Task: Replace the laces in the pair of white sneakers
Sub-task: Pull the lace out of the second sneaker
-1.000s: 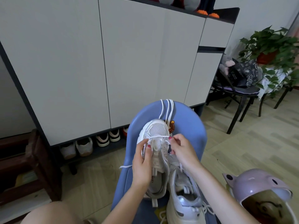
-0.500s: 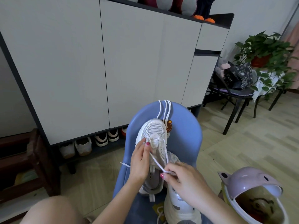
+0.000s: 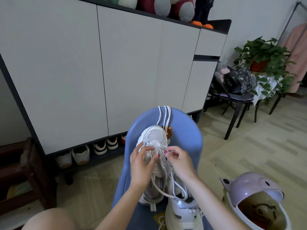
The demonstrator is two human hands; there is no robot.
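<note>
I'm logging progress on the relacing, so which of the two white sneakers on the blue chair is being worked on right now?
The farther sneaker, toe against the chair back: both hands are on its eyelets. The nearer sneaker lies untouched.

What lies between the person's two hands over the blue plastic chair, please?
In the head view, the upright white mesh sneaker's laced front lies between the left hand and right hand.

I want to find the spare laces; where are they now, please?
In the head view, the spare white laces hang over the top edge of the blue chair, just beyond the toe of the upper sneaker, in front of the white cabinet.
</note>
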